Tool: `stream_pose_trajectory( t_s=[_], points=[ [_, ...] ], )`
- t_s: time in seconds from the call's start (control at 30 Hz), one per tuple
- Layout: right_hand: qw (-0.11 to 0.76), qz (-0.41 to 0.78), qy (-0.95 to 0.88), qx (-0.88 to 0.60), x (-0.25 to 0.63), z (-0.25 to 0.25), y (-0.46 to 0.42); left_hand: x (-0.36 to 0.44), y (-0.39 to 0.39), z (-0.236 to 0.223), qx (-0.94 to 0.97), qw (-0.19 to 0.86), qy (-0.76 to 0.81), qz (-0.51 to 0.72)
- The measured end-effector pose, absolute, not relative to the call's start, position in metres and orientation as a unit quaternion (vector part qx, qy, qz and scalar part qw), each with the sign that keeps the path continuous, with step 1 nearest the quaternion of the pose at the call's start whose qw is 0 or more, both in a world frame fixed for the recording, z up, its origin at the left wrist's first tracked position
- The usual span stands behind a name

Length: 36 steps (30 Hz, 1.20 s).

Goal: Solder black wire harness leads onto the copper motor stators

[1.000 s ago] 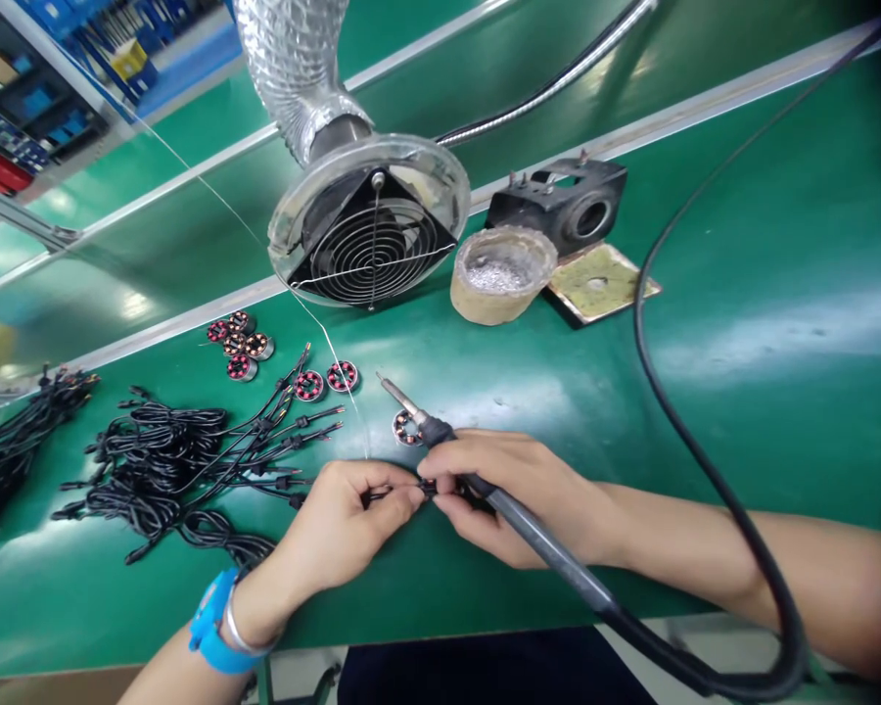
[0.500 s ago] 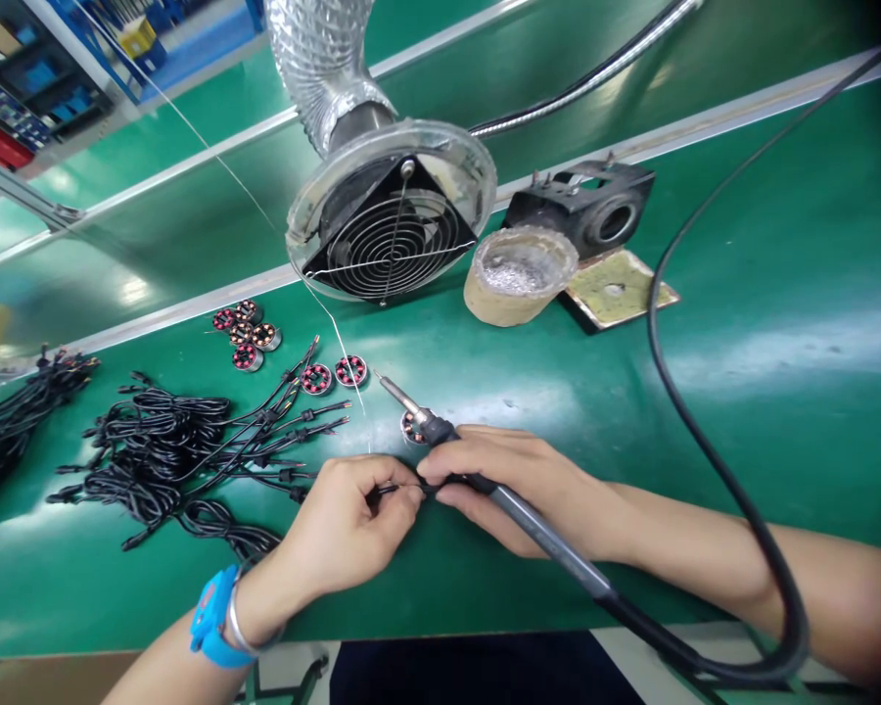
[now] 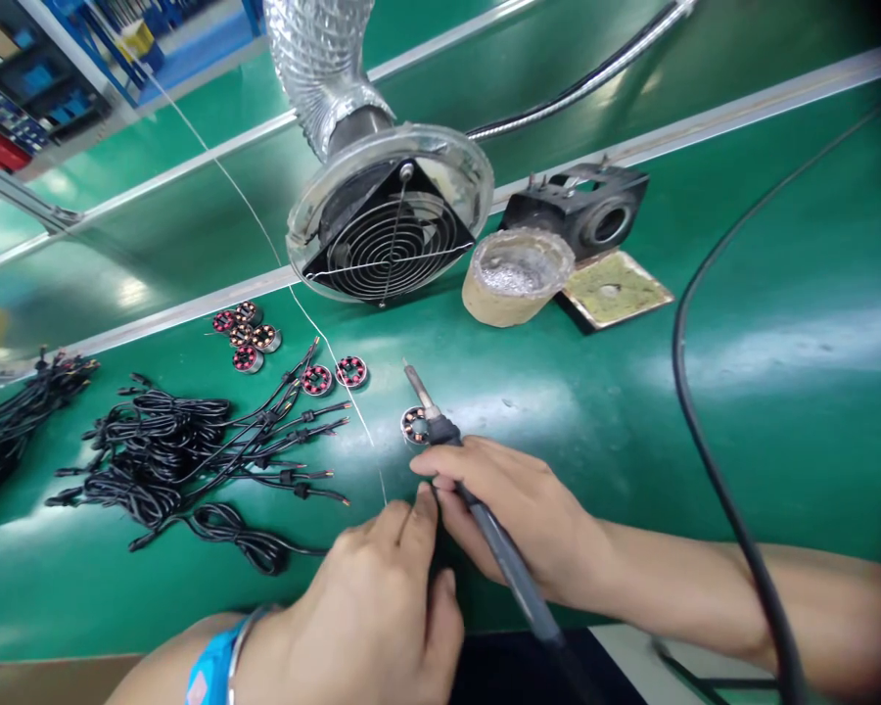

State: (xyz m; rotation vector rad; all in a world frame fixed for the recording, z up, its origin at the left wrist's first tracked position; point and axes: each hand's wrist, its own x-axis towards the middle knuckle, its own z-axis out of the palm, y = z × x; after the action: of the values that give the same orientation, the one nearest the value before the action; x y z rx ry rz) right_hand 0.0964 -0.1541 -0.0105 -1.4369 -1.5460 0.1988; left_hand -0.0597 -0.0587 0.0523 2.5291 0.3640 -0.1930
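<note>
My right hand (image 3: 521,519) grips a soldering iron (image 3: 503,553), its metal tip pointing away over the bench. My left hand (image 3: 382,597) is closed, fingers curled, close beside the right fingertips. A black cable (image 3: 294,543) runs from a coiled bundle under my left hand; its end between the hands is mostly hidden. Thin solder wire (image 3: 338,367) hangs from the upper left down to the left fingers. One small round copper-wound stator (image 3: 414,425) lies just beside the iron's metal shaft. Two red-wound stators (image 3: 350,372) sit farther left.
Several black cables (image 3: 154,441) lie piled at left, with more stators (image 3: 246,338) behind. A fume extractor fan (image 3: 393,245) hangs over the bench's back. A tub (image 3: 506,299), an iron stand (image 3: 579,211) and a yellow sponge (image 3: 617,289) stand right of it. The iron's cord (image 3: 694,421) loops at right.
My left hand has come nearer and turned, its back now upward. The held cable's bundle has shifted toward me. The iron has swung so its tip points more straight ahead.
</note>
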Motion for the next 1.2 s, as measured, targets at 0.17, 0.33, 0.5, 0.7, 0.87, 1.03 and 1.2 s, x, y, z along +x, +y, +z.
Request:
stream_pose_trajectory(
  t_s=[0.17, 0.33, 0.5, 0.7, 0.87, 1.03, 1.2],
  points=[
    [0.497, 0.096, -0.654, -0.562, 0.105, -0.010, -0.157, -0.052, -0.029, 0.063, 0.914, 0.352, 0.179, -0.090],
    [0.533, 0.156, -0.636, -0.535, 0.111, -0.010, -0.163, -0.035, -0.006, 0.042, 0.883, 0.372, 0.285, -0.023],
    [0.500, 0.080, -0.614, -0.605, 0.128, -0.014, -0.152, -0.020, -0.008, 0.039, 0.901, 0.331, 0.277, -0.049],
    [0.441, 0.110, -0.668, -0.589, 0.135, -0.020, -0.131, -0.016, -0.011, 0.043, 0.905, 0.296, 0.287, -0.105],
    [0.425, 0.100, -0.668, -0.603, 0.136, -0.019, -0.134, -0.014, -0.007, 0.041, 0.884, 0.357, 0.279, -0.113],
    [0.418, 0.142, -0.689, -0.574, 0.139, -0.017, -0.136, -0.015, 0.003, 0.031, 0.785, 0.527, 0.312, -0.093],
    [0.443, 0.091, -0.670, -0.588, 0.136, -0.014, -0.137, -0.018, 0.002, 0.034, 0.727, 0.590, 0.345, -0.059]
  ],
)
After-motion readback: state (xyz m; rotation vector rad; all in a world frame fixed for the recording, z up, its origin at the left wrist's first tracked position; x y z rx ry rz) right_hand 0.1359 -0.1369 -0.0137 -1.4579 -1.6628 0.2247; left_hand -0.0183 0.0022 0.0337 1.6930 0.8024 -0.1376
